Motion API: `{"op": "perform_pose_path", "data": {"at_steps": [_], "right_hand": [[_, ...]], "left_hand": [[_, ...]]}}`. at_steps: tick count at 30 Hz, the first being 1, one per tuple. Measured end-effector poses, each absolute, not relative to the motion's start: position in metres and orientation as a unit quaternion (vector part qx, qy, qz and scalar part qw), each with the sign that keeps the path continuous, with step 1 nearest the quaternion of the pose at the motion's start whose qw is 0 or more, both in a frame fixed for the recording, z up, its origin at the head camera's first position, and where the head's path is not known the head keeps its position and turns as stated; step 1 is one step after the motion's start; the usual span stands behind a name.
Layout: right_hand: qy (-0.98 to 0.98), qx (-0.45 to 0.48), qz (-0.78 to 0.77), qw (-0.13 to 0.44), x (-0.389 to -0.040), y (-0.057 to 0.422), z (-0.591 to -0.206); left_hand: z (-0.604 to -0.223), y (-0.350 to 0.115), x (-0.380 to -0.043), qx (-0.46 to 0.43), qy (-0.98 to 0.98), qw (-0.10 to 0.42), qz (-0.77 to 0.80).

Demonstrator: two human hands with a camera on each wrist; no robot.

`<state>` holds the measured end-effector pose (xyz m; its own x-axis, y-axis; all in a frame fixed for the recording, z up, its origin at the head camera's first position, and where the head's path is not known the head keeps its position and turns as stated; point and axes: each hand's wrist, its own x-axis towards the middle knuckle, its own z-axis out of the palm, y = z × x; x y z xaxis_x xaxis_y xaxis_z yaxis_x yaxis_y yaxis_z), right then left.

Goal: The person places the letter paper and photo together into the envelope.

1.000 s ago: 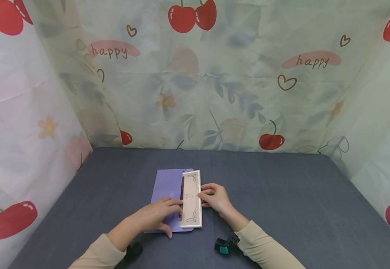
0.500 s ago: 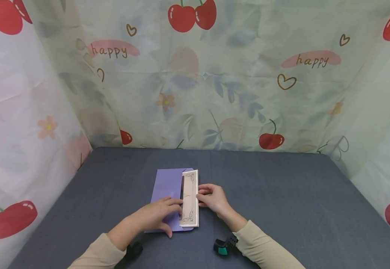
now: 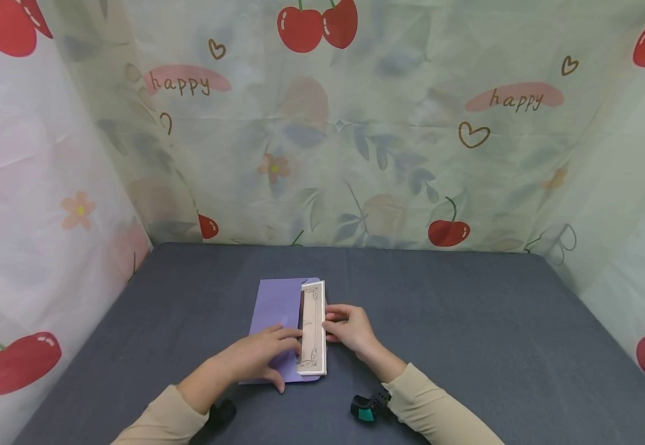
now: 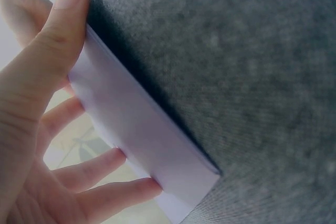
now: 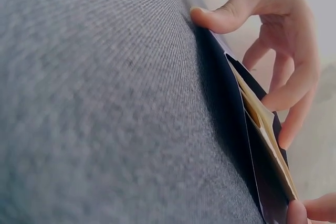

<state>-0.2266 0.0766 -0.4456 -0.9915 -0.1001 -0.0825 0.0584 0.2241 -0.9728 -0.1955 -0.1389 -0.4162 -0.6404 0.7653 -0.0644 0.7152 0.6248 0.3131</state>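
Observation:
A purple envelope (image 3: 279, 303) lies flat on the table with its opening to the right. Out of that opening sticks a cream card (image 3: 312, 321) with a scrolled border and white edge, its left part hidden inside. My left hand (image 3: 258, 355) rests on the envelope, fingertips at the edge of the opening, thumb by the near edge. The left wrist view shows that thumb along the envelope's side (image 4: 142, 135) and several spread fingers (image 4: 100, 166) on its face. My right hand (image 3: 350, 327) pinches the card's right edge. Layered cream paper (image 5: 252, 111) shows inside the opening in the right wrist view.
Dark grey cloth (image 3: 467, 340) covers the table. A black strap with a teal part (image 3: 365, 414) sits at the right wrist, and a black device (image 3: 222, 415) at the left. Printed curtains (image 3: 378, 154) with cherries enclose the back and sides.
The card has slid a little to the left, further into the envelope, and my right hand has moved left with it. My left hand and the envelope have stayed in place.

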Motion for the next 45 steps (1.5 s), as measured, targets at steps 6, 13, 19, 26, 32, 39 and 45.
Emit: {"op": "perform_pose_path", "data": {"at_steps": [6,13,19,26,32,39,45], "right_hand": [[0.774,-0.018,-0.63,0.064,-0.226,0.074,-0.445],[0.771,-0.028,-0.633,0.054,-0.226,0.072,-0.448],[0.771,-0.039,-0.634,0.041,-0.224,0.071,-0.446],[0.765,-0.039,-0.641,0.043,-0.225,0.069,-0.449],[0.763,-0.041,-0.643,0.042,-0.225,0.068,-0.449],[0.764,-0.043,-0.643,0.042,-0.224,0.066,-0.449],[0.765,-0.043,-0.641,0.044,-0.226,0.064,-0.45]], "left_hand": [[-0.415,-0.139,-0.195,0.416,0.894,0.097,0.132],[-0.415,-0.139,-0.195,0.417,0.894,0.095,0.133],[-0.416,-0.138,-0.195,0.421,0.893,0.089,0.129],[-0.418,-0.139,-0.195,0.422,0.893,0.084,0.13],[-0.417,-0.138,-0.195,0.42,0.894,0.084,0.132],[-0.417,-0.138,-0.195,0.417,0.895,0.088,0.132],[-0.417,-0.139,-0.195,0.419,0.894,0.086,0.132]]}}
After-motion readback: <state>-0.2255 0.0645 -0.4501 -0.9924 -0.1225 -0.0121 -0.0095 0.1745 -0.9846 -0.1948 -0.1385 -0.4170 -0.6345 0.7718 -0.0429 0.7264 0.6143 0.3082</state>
